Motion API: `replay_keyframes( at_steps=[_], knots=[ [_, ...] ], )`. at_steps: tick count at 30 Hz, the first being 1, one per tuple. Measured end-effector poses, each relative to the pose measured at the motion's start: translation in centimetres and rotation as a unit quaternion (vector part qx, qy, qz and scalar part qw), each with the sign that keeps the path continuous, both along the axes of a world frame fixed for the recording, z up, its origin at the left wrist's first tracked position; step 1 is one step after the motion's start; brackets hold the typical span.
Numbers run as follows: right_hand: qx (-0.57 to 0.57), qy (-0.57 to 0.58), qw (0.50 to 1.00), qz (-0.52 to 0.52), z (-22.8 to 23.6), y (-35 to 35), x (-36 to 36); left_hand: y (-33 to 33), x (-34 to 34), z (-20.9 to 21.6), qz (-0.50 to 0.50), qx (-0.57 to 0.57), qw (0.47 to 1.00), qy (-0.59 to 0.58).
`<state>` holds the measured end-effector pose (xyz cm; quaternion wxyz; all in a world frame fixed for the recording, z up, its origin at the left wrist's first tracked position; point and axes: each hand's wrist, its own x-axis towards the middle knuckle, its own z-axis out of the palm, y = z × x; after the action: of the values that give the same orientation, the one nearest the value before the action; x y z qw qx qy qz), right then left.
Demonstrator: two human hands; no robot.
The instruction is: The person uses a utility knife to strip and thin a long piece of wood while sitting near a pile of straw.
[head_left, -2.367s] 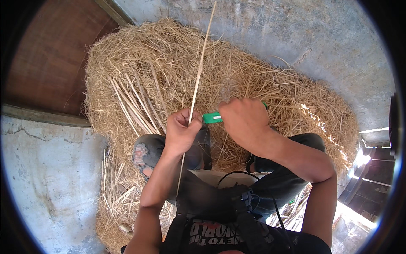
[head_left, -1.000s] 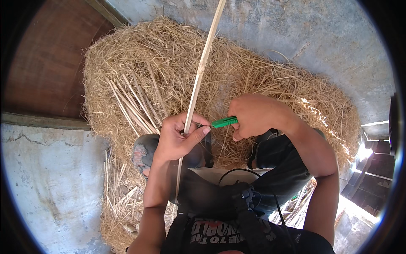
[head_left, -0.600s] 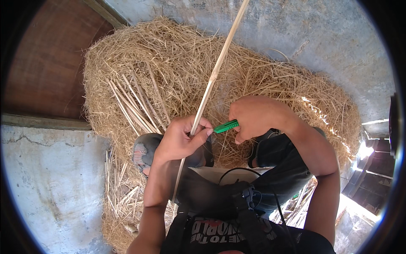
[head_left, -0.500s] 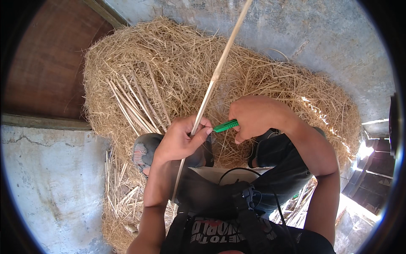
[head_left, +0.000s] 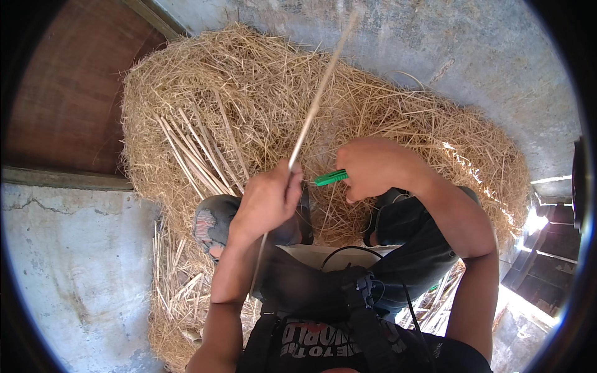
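A long, thin pale stick, bamboo-like and blurred toward its far tip, slants up and to the right across the view. My left hand is closed around its lower part, and the thin near end passes below the hand along my forearm. My right hand grips a green-handled cutter, whose green end points left toward my left hand with a small gap between. Any blade on the cutter is too small or hidden to make out.
Dry straw is heaped ahead of me against a grey wall. Several pale sticks lie on it at the left. More thin strips lie beside my left leg. A brown panel stands at the far left.
The stick has been drawn down toward me, so its far tip now shows. My left fingers have turned and moved away from the cutter. My right hand has barely moved.
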<state>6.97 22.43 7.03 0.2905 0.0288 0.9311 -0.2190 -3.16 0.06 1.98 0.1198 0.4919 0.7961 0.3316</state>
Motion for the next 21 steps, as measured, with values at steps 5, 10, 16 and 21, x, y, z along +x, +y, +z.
replay_keyframes(
  at_steps=[5, 10, 16, 21],
  knots=[
    [0.017, -0.015, 0.999, -0.026, 1.5, 1.0, 0.0, -0.9, -1.0, 0.5, 0.116, 0.025, 0.983, -0.137],
    [0.029, 0.003, 0.999, -0.015, 1.1, 1.0, 0.2, -1.2, -0.9, 0.2, 0.036, 0.117, 0.949, -0.289],
    [0.065, 0.089, 0.994, -0.018, 0.3, 0.2, 1.1, -0.4, 0.3, 0.5, -0.002, 0.069, 0.957, -0.28],
    [0.114, 0.191, 0.975, -0.029, 0.4, -0.6, 1.8, 0.2, 0.6, 0.5, 0.01, 0.032, 0.976, -0.214]
  ],
)
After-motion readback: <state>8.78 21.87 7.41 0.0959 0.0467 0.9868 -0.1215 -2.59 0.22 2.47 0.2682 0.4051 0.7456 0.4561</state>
